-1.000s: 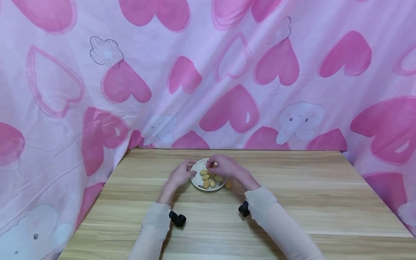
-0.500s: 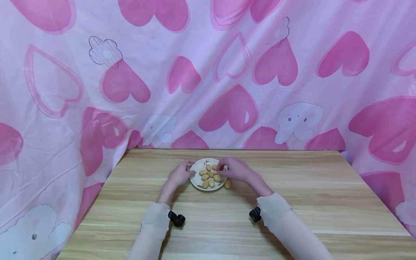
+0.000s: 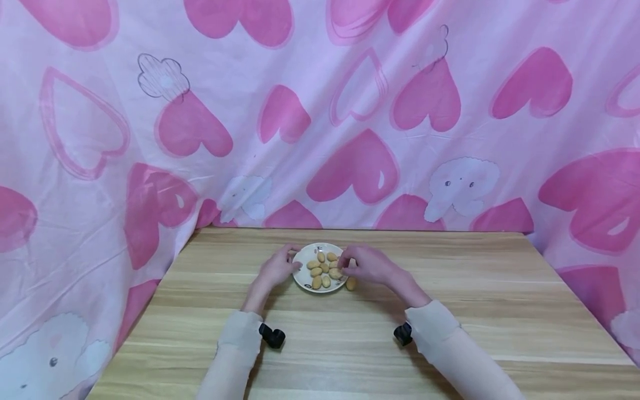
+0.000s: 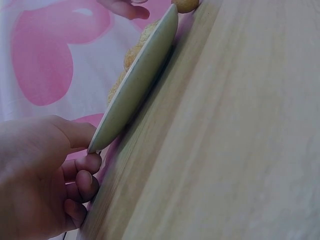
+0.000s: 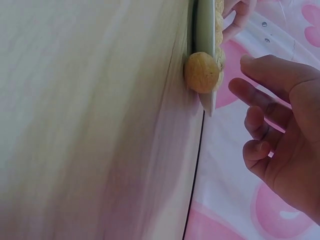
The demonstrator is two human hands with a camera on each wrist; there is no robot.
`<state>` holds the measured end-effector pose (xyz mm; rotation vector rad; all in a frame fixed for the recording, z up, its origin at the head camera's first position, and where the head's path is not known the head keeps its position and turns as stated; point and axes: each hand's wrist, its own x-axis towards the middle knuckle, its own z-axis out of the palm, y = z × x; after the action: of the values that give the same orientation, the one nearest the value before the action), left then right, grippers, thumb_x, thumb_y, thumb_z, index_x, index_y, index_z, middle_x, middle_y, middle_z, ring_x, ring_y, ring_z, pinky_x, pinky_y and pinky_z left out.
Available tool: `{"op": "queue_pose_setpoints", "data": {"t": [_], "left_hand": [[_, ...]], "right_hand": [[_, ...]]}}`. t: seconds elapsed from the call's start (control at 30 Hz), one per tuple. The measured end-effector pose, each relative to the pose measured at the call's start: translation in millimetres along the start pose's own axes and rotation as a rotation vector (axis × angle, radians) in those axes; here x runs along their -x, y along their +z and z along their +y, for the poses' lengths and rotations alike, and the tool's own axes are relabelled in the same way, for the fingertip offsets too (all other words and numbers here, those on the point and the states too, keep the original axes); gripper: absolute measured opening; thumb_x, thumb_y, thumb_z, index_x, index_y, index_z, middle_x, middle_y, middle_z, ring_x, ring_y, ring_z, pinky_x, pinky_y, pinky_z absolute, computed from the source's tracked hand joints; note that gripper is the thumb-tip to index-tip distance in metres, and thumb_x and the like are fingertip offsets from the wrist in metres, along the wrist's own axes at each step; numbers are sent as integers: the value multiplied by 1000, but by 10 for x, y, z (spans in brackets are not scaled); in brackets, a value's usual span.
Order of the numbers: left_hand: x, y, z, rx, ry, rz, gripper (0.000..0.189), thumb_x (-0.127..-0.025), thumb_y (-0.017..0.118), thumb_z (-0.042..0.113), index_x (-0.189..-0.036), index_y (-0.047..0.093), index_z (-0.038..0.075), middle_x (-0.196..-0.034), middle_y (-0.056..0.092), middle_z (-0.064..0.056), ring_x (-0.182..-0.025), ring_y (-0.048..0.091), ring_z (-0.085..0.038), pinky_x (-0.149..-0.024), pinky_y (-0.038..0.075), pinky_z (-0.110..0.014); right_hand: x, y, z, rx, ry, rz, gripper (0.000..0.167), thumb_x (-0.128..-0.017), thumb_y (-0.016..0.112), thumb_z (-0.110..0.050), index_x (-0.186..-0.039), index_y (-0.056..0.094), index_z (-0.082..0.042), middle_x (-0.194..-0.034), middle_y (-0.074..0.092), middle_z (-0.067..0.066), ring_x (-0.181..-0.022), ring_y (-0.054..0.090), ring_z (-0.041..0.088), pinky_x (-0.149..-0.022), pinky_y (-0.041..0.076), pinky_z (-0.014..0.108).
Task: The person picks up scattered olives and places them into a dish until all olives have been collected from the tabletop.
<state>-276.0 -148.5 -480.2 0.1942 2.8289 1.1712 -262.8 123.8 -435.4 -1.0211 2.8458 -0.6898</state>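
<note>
A small white plate point(image 3: 303, 259) with dark marks along its border lies on the table, bearing several tan walnuts point(image 3: 316, 271). My left hand point(image 3: 276, 268) pinches the plate's left rim; in the left wrist view the thumb is over the edge and fingers curl beneath the plate point(image 4: 132, 87). At the plate's right side hovers my right hand point(image 3: 367, 265). In the right wrist view, a gap shows between thumb and forefinger of this hand point(image 5: 285, 115), with nothing held. One loose walnut point(image 5: 202, 73) sits on the table right beside the plate's rim.
The wooden table point(image 3: 320, 344) reaches back to a pink curtain point(image 3: 350, 111) printed with hearts, which hangs behind its far edge and along both sides. Black wrist cameras sit at the left cuff point(image 3: 240, 333) and right cuff point(image 3: 434, 328).
My right hand has drawn back from over the plate's middle to its right rim, uncovering walnuts at the back. My left hand stays on the left rim.
</note>
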Motion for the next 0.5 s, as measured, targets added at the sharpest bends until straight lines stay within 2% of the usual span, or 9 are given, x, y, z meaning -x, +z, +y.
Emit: {"op": "queue_pose_setpoints", "data": {"t": [0.27, 0.5], "left_hand": [[-1, -8, 2, 1, 10, 2, 46, -92, 68, 20, -136, 56, 14, -92, 60, -5, -79, 55, -19, -73, 42, -33], [13, -2, 4, 5, 3, -3, 46, -92, 68, 20, -136, 56, 15, -92, 61, -5, -78, 55, -19, -71, 42, -32]], "right_hand": [[137, -26, 62, 40, -4, -31, 7, -87, 74, -21, -94, 75, -21, -90, 67, -10, -88, 65, 15, -79, 51, 33], [194, -22, 83, 32, 22, -98, 7, -86, 78, -27, -91, 75, -24, -90, 67, -14, -87, 63, 10, -83, 51, 34]]}}
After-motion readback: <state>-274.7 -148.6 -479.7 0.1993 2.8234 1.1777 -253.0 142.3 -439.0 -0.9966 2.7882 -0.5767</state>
